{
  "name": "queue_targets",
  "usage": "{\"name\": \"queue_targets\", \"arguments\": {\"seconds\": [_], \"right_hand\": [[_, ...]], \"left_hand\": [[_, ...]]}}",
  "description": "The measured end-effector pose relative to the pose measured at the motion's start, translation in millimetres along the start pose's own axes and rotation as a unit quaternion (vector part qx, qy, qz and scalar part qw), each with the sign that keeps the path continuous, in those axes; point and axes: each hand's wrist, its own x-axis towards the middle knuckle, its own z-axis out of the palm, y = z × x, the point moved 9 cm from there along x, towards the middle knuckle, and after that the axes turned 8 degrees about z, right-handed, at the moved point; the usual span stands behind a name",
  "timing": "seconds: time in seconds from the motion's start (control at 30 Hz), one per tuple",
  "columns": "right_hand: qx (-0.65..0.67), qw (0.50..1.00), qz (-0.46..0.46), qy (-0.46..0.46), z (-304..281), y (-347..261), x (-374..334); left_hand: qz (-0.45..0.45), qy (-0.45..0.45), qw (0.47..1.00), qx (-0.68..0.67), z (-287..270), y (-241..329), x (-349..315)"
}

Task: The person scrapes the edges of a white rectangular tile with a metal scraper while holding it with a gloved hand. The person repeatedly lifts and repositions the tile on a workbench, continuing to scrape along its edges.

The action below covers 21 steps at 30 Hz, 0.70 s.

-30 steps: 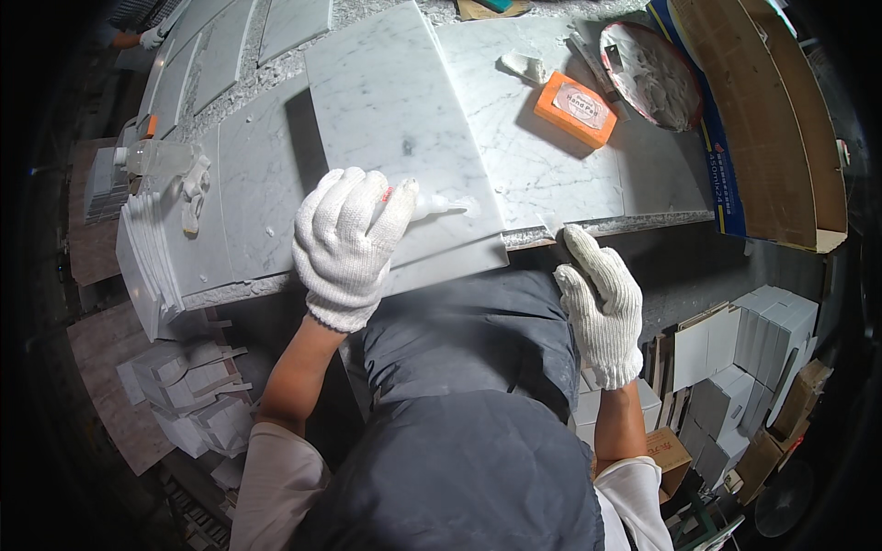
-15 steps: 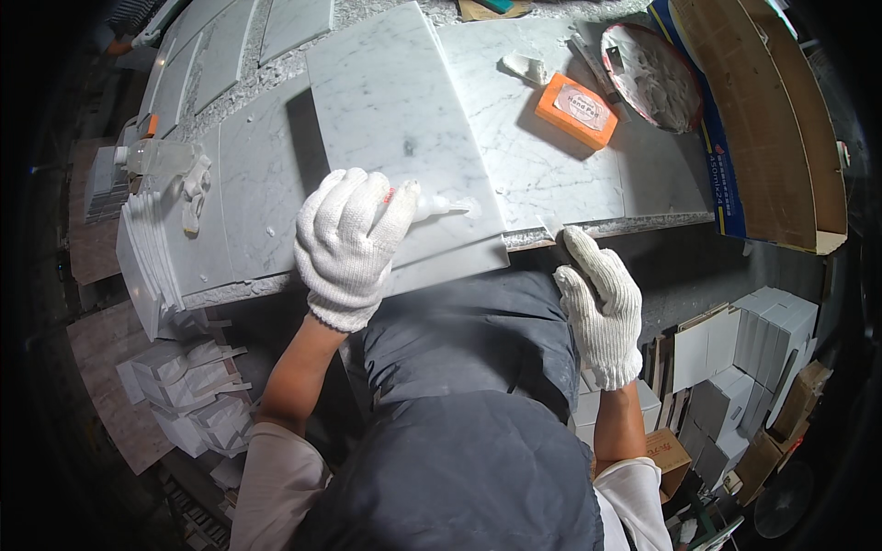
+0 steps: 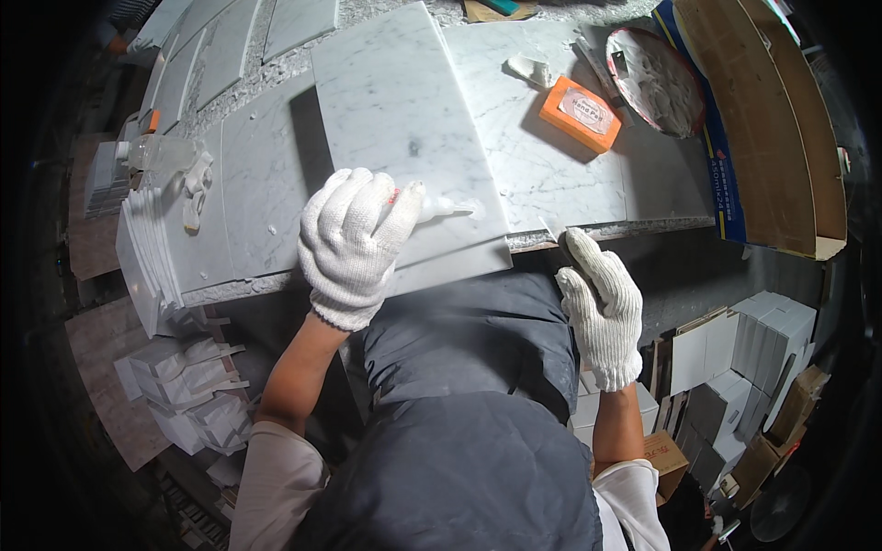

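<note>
My left hand [image 3: 352, 241], in a white knit glove, is closed around a small white squeeze bottle [image 3: 428, 209]. The bottle lies tilted, its narrow nozzle pointing right, the tip at the surface of a grey-veined white marble tile [image 3: 395, 101]. A glossy clear patch shows around that tip. This tile rests on top of other marble slabs, its near end reaching the bench's front edge. My right hand [image 3: 602, 308], gloved too, is just off that edge, right of the tile. Its thumb and fingers close on something thin, mostly hidden; a light sliver shows at the fingertips.
An orange hand pad [image 3: 581, 115] lies on the slabs at right, beside a round red-rimmed dish [image 3: 654, 83] of whitish material. A cardboard box [image 3: 763, 119] borders the right side. At left are a clear bottle [image 3: 161, 154] and a stack of thin tiles [image 3: 152, 243]. White boxes [image 3: 776, 321] stand below right.
Both hands keep nearly the same pose, the left still gripping the bottle at the tile. The bench contents have shifted very slightly in the picture.
</note>
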Motion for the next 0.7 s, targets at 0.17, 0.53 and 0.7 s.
{"name": "queue_targets", "arguments": {"seconds": [0.17,0.53,0.7], "right_hand": [[0.007,1.000,-0.011,0.001,1.1,-0.4,0.0],[0.013,1.000,-0.004,-0.006,3.1,-1.5,1.6],[0.004,1.000,-0.012,-0.009,4.0,-4.6,3.0]], "left_hand": [[-0.005,0.007,1.000,-0.004,-1.1,0.0,-1.0],[0.002,0.022,1.000,-0.008,-1.5,-0.7,-3.2],[0.001,0.011,1.000,-0.015,0.2,-0.5,-3.0]]}}
